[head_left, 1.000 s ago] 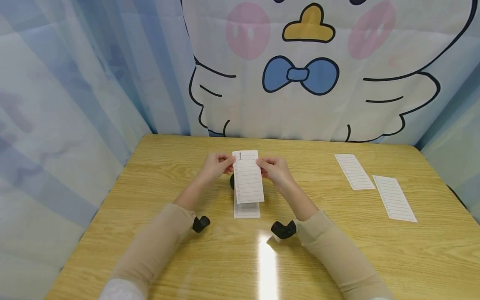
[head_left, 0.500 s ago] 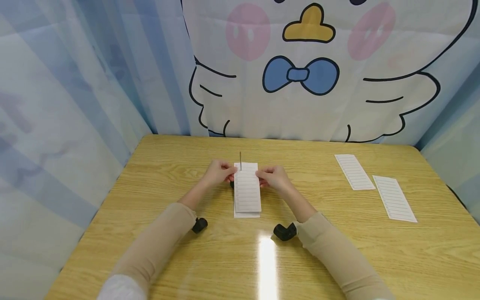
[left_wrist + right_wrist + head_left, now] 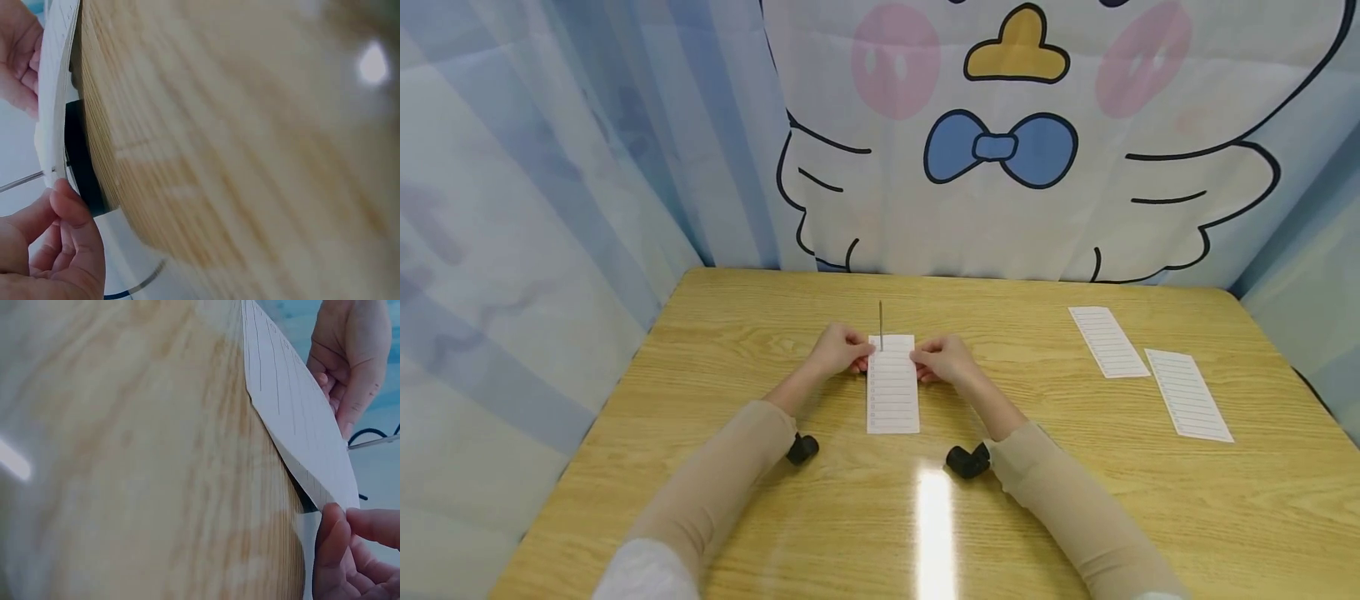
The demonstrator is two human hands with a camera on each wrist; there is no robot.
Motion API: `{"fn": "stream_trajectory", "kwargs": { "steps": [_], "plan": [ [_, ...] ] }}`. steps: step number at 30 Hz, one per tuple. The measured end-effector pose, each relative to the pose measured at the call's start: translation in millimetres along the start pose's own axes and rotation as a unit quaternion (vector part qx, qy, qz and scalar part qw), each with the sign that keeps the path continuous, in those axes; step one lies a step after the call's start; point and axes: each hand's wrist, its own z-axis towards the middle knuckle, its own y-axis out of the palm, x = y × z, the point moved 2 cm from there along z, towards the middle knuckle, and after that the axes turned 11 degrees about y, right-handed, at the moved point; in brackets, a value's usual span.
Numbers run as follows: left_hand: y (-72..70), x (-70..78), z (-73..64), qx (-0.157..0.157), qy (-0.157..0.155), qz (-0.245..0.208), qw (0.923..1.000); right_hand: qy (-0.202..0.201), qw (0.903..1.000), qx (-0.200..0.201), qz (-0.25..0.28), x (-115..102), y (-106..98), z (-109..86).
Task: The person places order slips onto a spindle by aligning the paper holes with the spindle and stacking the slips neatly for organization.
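Observation:
A white lined paper slip (image 3: 892,396) is threaded on a thin upright metal spike (image 3: 881,321), which pokes up through its far end. My left hand (image 3: 842,350) pinches the slip's left edge between thumb and fingertip, close by the spike. On the opposite edge, my right hand (image 3: 947,358) pinches the paper the same way. In the left wrist view a round black base (image 3: 84,162) shows under the paper, close to the tabletop. The right wrist view shows the slip (image 3: 294,400) bowed, its middle arching. Other paper beneath it is covered in the head view.
Two more lined slips, one farther back (image 3: 1108,342) and one nearer (image 3: 1189,394), lie on the right of the wooden table (image 3: 737,517). A printed curtain (image 3: 925,225) hangs behind the far edge. Black camera mounts (image 3: 967,461) stick out from the wrists.
Both hands have lowered the slip along the spike, so more of the spike stands above it. The near end has dropped over the paper underneath. The two slips on the right stayed put.

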Motion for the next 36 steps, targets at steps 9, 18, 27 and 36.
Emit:
{"fn": "stream_trajectory", "kwargs": {
  "steps": [9, 18, 27, 36],
  "plan": [
    [0.5, -3.7, -1.0, 0.006, -0.018, -0.006, 0.9998, -0.023, 0.9993, 0.003, -0.030, 2.7, -1.8, 2.2],
    [-0.3, -13.8, 1.3, -0.001, -0.032, -0.048, 0.9984, -0.016, 0.9982, 0.002, -0.058, 4.7, -2.7, 4.5],
    [-2.3, -23.4, 5.1, -0.015, -0.051, -0.091, 0.9945, -0.005, 0.9982, -0.011, -0.058, 4.3, -3.1, 6.2],
    [-2.7, -24.0, 4.8, -0.014, -0.055, -0.092, 0.9941, 0.005, 0.9982, -0.004, -0.059, 4.9, -1.9, 8.5]
  ]
}}
